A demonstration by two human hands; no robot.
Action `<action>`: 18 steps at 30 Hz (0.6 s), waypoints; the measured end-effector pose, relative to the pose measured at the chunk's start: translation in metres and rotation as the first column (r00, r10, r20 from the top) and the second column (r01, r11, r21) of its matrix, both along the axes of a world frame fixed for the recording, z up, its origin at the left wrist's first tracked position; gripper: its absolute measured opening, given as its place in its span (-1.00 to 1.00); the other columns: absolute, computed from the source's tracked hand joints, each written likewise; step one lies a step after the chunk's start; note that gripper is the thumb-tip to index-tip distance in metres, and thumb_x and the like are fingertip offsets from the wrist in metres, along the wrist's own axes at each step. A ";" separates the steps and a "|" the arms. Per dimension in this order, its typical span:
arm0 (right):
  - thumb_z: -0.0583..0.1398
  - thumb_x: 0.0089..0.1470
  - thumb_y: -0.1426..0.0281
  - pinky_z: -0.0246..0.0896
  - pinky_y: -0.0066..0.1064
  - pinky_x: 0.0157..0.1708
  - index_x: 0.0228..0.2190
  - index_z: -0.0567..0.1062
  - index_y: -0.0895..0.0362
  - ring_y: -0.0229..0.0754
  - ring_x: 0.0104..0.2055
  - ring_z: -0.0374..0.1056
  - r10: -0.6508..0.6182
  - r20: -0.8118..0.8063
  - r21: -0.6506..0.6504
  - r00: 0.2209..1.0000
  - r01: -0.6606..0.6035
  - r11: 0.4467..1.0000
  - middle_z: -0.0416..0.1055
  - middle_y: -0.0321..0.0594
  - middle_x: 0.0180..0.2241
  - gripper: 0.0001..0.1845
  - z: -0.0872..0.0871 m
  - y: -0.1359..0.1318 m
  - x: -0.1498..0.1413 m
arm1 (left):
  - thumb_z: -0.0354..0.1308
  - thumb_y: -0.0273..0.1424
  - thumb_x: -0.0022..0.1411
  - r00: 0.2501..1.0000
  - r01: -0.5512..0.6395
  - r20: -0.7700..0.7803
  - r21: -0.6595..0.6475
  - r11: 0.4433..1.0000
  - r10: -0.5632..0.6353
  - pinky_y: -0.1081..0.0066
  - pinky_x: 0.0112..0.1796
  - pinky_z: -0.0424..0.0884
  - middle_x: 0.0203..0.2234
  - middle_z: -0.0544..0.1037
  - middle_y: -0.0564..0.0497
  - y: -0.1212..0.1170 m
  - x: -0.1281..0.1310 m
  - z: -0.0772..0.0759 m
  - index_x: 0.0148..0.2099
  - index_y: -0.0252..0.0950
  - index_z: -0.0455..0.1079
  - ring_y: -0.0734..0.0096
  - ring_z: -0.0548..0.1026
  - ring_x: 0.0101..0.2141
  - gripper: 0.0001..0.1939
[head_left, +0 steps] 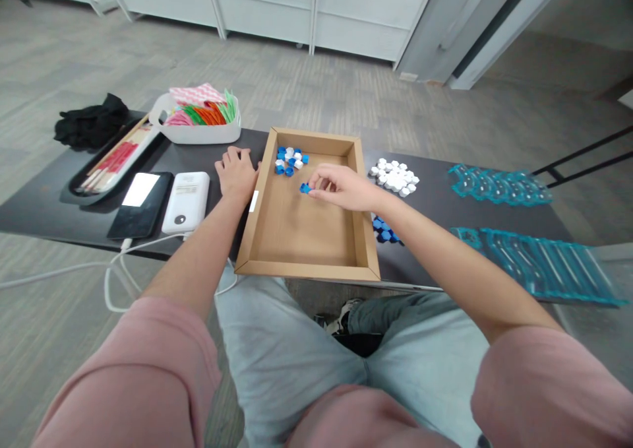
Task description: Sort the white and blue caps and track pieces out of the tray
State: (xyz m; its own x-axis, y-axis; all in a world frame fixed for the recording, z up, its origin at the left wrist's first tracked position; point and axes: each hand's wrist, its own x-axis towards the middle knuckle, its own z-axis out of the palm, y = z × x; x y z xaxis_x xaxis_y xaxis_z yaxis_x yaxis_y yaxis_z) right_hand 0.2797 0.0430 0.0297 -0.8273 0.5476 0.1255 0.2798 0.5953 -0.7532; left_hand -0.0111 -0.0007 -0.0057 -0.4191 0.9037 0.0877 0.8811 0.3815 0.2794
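Note:
My right hand (336, 185) is over the middle of a shallow cardboard tray (306, 268), its fingers pinched on a small blue hexagonal piece (304, 188). In the tray's far left corner lies a cluster of blue and white hexagonal pieces (289, 160). My left hand (237, 171) rests on the dark table just left of the tray, fingers spread and holding nothing. To the right of the tray sits a heap of white hexagonal pieces (394, 177). Nearer to me, blue hexagonal pieces (384, 230) lie partly hidden behind the tray wall and my right forearm.
On the left are a white power bank (186, 202) with a cable, a black phone (140, 204), a dark tray of sticks (113, 164), a white basket (202, 133) of colourful strips and black cloth (91, 121). Teal plastic air cushioning (539, 260) lies at right.

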 end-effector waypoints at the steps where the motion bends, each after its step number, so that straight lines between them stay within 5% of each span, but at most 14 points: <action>1: 0.39 0.46 0.06 0.47 -0.22 -0.13 -0.11 0.59 -0.01 -0.04 -0.15 0.54 -0.054 -0.020 -0.022 0.998 0.054 0.998 0.66 -0.17 -0.11 -0.72 0.003 -0.001 0.010 | -0.07 -0.29 0.62 1.000 -0.002 0.004 0.001 1.000 0.002 -0.22 0.49 0.28 0.61 0.43 -0.55 0.000 0.000 0.001 0.68 -0.35 0.46 -0.45 0.41 0.57 -0.26; 6: 0.43 0.40 -0.15 0.58 -0.13 -0.01 0.09 0.64 -0.05 0.03 -0.04 0.59 -0.346 -0.173 -0.089 0.922 0.335 0.938 0.66 -0.14 -0.03 -0.48 0.021 -0.023 0.076 | -0.04 -0.26 0.62 1.000 0.005 0.021 -0.004 1.000 -0.005 -0.22 0.48 0.27 0.60 0.41 -0.57 -0.003 0.001 0.005 0.68 -0.36 0.45 -0.46 0.40 0.56 -0.26; 10: 0.35 0.47 -0.14 0.64 0.03 0.14 0.35 0.65 -0.18 0.17 0.10 0.62 -0.664 -0.163 -0.073 0.729 0.663 0.745 0.65 -0.10 0.03 -0.41 0.023 -0.062 0.145 | -0.22 -0.31 0.68 0.997 0.044 0.058 -0.028 0.999 -0.043 -0.27 0.49 0.17 0.63 0.33 -0.62 -0.004 -0.003 0.006 0.70 -0.52 0.36 -0.46 0.32 0.57 -0.23; 14: 0.30 0.47 -0.16 0.64 0.15 0.23 0.18 0.70 -0.17 0.26 0.16 0.62 -0.835 -0.168 -0.056 0.525 0.840 0.539 0.68 -0.07 0.03 -0.51 -0.008 -0.100 0.199 | -0.36 -0.28 0.70 0.997 0.040 0.060 -0.045 0.998 -0.038 -0.31 0.48 0.16 0.63 0.30 -0.60 -0.002 -0.007 0.002 0.71 -0.52 0.34 -0.50 0.29 0.57 -0.18; 18: 0.38 0.34 -0.21 0.63 0.11 0.23 0.00 0.59 -0.13 0.22 0.15 0.64 -0.880 -0.195 -0.120 0.433 0.880 0.459 0.70 -0.07 0.05 -0.52 -0.053 -0.118 0.217 | -0.32 -0.28 0.66 0.999 0.018 0.030 -0.015 1.000 -0.018 -0.37 0.37 0.27 0.59 0.35 -0.60 0.001 -0.008 0.000 0.65 -0.40 0.43 -0.60 0.33 0.52 -0.21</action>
